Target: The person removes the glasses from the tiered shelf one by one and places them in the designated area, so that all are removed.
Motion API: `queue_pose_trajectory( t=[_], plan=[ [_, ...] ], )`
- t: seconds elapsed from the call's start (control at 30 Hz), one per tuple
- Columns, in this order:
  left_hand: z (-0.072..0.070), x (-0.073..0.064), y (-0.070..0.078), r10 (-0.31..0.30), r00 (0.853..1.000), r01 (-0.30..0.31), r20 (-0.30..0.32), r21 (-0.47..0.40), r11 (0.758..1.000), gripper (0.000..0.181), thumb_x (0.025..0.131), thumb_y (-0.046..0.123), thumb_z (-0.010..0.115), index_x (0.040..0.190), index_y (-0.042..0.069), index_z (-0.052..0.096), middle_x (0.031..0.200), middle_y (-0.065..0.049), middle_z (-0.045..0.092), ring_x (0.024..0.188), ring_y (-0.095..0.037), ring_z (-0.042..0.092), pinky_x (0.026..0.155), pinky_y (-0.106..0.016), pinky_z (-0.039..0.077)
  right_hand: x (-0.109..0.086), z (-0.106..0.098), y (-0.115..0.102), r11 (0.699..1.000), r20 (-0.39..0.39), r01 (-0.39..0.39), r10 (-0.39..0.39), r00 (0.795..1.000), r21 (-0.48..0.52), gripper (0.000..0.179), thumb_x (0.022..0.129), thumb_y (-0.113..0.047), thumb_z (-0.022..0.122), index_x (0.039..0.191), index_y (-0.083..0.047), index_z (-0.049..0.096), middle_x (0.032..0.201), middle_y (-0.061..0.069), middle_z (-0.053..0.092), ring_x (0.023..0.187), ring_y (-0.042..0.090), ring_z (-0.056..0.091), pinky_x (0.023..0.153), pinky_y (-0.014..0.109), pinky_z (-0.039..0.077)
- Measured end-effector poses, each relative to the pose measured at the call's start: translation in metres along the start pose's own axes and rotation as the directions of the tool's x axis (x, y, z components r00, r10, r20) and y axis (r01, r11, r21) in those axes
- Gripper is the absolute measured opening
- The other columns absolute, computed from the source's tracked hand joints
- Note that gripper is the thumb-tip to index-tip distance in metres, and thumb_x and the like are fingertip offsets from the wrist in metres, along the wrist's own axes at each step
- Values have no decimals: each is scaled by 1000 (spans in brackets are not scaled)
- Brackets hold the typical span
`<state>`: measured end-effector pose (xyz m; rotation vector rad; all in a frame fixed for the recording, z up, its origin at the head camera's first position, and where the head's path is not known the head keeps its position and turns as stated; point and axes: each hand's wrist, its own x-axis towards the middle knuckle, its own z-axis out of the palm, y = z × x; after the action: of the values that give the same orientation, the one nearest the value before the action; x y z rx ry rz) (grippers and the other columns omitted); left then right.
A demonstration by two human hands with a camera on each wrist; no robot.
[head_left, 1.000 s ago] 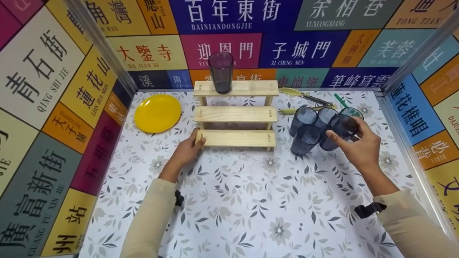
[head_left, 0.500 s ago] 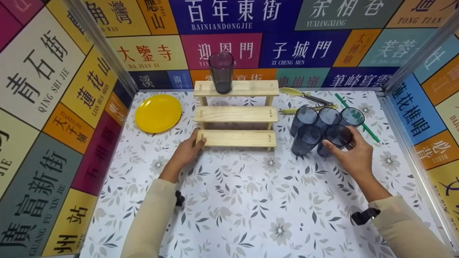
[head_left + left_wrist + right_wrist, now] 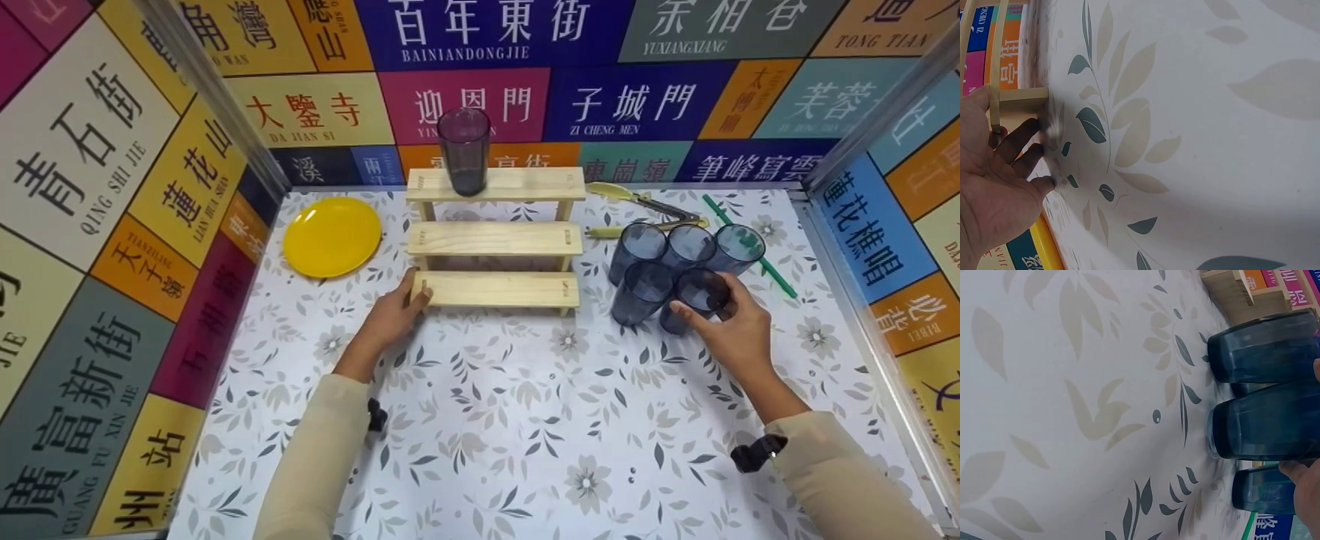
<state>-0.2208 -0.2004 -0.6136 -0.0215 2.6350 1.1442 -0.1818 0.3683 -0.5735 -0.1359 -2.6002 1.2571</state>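
My right hand [image 3: 733,319] grips a dark blue-grey tumbler [image 3: 701,291] near its rim, thumb on the left and fingers on the right. That tumbler is upright at the front right of a cluster of matching tumblers [image 3: 643,289]. In the right wrist view the held tumbler [image 3: 1264,422] has its base close to the table; contact is unclear. My left hand [image 3: 394,311] holds the left end of the lowest step of a three-tier wooden stand [image 3: 495,289], thumb on top. A purple tumbler [image 3: 465,154] stands upright on the top step, left of centre.
A yellow plate [image 3: 332,237] lies left of the stand. Tongs [image 3: 660,208] with yellowish tips lie behind the tumblers. A green straw [image 3: 776,277] lies behind and right of them. Printed panels [image 3: 465,45] wall in the back and sides of the floral-covered table [image 3: 480,450].
My right hand has brought the gripped tumbler towards me, slightly left and down, to the cluster's front right. More of the green straw shows now. My left hand stays on the stand.
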Motion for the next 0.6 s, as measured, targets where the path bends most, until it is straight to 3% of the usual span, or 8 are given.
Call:
queue_pose_trajectory(
  t=[0.43, 0.6],
  plan=[
    [1, -1, 1, -19, 1000, 19, 6, -12, 1000, 85, 114, 67, 45, 180, 24, 14, 173, -23, 46, 155, -47, 50, 129, -61, 38, 6, 0, 5, 999, 43, -39, 41, 998, -32, 90, 89, -46, 95, 163, -17, 53, 141, 23, 72, 132, 45, 70, 88, 3, 45],
    [1, -2, 2, -42, 999, 42, 10, -37, 998, 87, 112, 69, 47, 180, 26, 13, 176, -21, 42, 158, -43, 48, 131, -60, 37, 8, 0, 3, 998, 44, -2, 4, 999, -60, 88, 88, -47, 95, 159, -14, 56, 143, 24, 72, 129, 44, 72, 86, 4, 41]
  ],
)
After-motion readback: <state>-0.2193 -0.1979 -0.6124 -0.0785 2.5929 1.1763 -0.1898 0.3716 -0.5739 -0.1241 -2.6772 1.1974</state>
